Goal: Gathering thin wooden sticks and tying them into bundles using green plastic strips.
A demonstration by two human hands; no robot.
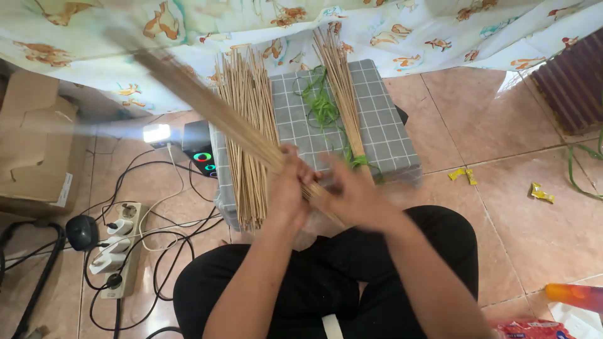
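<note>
Left hand [286,188]: wrapped tight round the stick bundle [207,107], mid-frame, wrist bent in over the lap.
Right hand [352,191]: closed on the bundle's lower end, fingers blurry.
Stick bundle: slanted from the hands toward upper left, badly blurred.
Loose sticks [248,132]: lay on the grey checked cushion [383,119], beside a tied bunch [342,88] with green string [320,103].
Packages: cardboard box [34,144] far left; yellow wrappers [461,175] on the floor at right; red packet [524,329] cut off at bottom right.
</note>
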